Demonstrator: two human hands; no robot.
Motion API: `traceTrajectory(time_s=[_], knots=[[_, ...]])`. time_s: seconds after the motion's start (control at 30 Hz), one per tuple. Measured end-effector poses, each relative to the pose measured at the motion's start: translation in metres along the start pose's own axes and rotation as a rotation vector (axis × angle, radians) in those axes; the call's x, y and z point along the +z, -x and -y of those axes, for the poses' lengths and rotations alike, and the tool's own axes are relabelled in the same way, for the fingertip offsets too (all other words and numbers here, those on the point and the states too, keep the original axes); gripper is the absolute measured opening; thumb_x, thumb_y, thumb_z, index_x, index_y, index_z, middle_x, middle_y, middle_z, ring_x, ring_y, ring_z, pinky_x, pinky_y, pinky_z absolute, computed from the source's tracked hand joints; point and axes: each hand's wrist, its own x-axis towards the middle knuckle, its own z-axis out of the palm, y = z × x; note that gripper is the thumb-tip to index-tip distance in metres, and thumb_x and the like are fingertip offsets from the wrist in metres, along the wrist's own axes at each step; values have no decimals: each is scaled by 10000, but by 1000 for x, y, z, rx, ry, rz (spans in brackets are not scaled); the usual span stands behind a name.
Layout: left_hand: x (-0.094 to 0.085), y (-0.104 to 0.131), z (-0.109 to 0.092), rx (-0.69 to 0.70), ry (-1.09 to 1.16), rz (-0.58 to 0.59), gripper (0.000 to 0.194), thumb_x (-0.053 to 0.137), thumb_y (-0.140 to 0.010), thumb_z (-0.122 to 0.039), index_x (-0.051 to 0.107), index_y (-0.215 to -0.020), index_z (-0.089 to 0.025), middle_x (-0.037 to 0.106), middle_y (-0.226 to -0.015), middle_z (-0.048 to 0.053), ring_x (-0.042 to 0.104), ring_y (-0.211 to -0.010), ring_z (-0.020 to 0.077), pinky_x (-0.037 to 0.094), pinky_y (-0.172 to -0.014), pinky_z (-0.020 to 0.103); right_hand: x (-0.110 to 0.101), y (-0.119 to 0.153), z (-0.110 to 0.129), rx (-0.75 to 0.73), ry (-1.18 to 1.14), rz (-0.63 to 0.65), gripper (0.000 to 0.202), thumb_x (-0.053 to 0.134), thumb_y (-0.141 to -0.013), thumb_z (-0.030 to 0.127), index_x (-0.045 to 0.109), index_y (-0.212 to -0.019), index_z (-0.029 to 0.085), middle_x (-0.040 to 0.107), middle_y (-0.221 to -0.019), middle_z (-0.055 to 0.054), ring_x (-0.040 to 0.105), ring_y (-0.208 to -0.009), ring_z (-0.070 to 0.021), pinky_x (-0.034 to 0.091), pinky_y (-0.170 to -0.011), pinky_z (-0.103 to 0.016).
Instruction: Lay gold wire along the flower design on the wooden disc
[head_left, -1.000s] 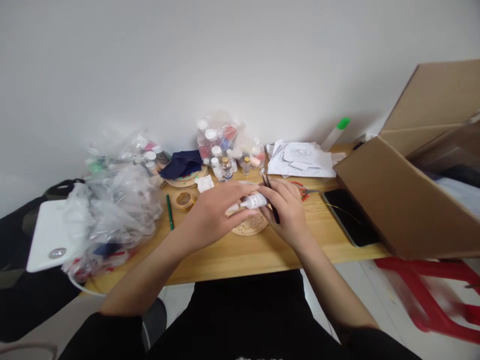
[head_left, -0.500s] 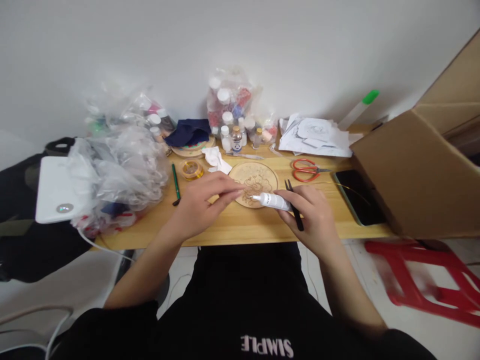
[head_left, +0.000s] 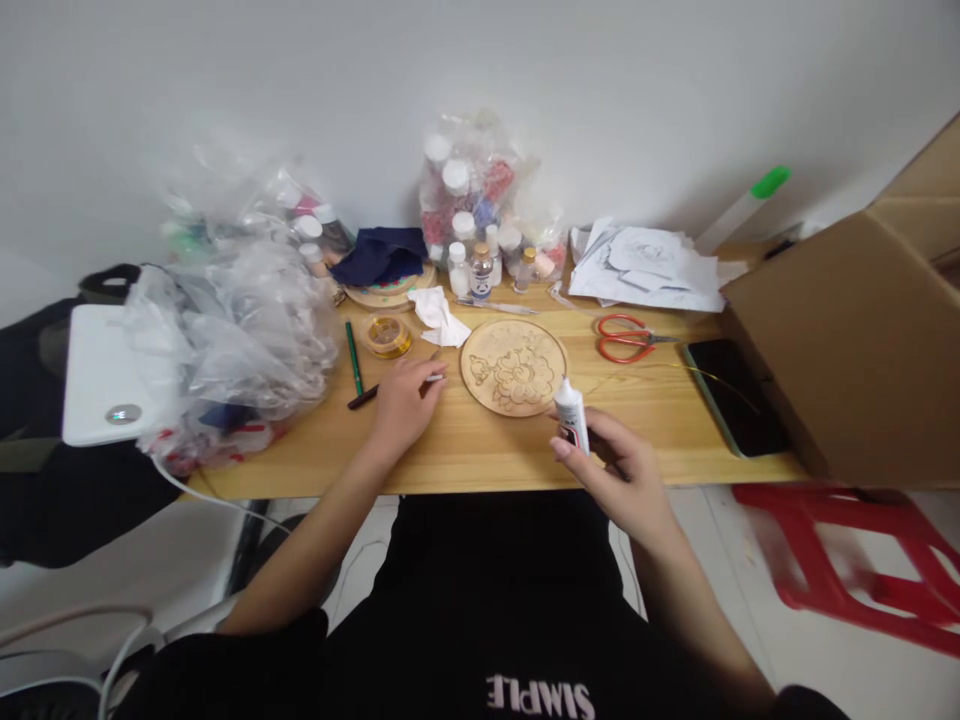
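Observation:
My right hand (head_left: 626, 480) grips a white squeeze tube (head_left: 571, 415) with dark and red print, its narrow nozzle pointing up. Something dark shows in that palm; I cannot make out what it is. Low over the table, my left hand (head_left: 405, 405) has its fingers curled together, with a small whitish piece (head_left: 434, 378) at the fingertips. A dark thin stick (head_left: 363, 398) runs partly under this hand. Between the hands lies a round wooden disc (head_left: 514, 368) with a flower outline on its face.
Behind the disc stand small bottles (head_left: 481, 272) and a bagged bundle of jars (head_left: 465, 185). Red-handled scissors (head_left: 626, 340), a phone (head_left: 739, 400) and a cardboard box (head_left: 847, 350) lie right. A green pen (head_left: 353, 357), yellow spool (head_left: 388, 337), tissue (head_left: 439, 318) and plastic bags (head_left: 240, 330) lie left.
My left hand has drawn back left from the disc to beside the pen. My right hand has tilted the tube from sideways to upright. The black tweezers in my right hand no longer show clearly.

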Motion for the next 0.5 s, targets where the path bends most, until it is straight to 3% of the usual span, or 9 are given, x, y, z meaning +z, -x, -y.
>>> traceTrajectory(time_s=[0.1, 0.2, 0.37, 0.5], knots=[[0, 0, 1, 12, 8, -30, 162, 613, -860, -212, 724, -977, -201, 751, -1016, 65, 662, -992, 241, 523, -930, 444, 10, 0, 0, 114, -173, 56, 292, 674, -840, 472, 721, -976, 218, 664, -742, -15, 614, -640, -141, 514, -606, -270], [-8, 6, -12, 42, 53, -81, 183, 596, -904, -264, 707, -1028, -186, 736, -1060, 81, 656, -1026, 236, 521, -943, 443, 22, 0, 1, 152, -231, 64, 363, 625, -859, 547, 733, -997, 230, 678, -757, -20, 645, -690, -152, 534, -634, -267], [-29, 17, -64, 194, 206, -26, 178, 547, -974, -289, 700, -1003, -203, 726, -1017, 48, 656, -993, 181, 523, -928, 373, 40, -3, 4, 50, -157, 104, 302, 558, -925, 488, 721, -946, 234, 703, -901, -38, 671, -909, -181, 543, -812, -292], [-28, 17, -90, 274, 304, 36, 206, 612, -935, -389, 697, -1011, -217, 690, -1057, 71, 628, -1011, 224, 510, -923, 406, 47, -4, 10, -81, -52, 124, 189, 553, -944, 365, 678, -962, 225, 701, -929, -40, 663, -932, -180, 543, -815, -295]])
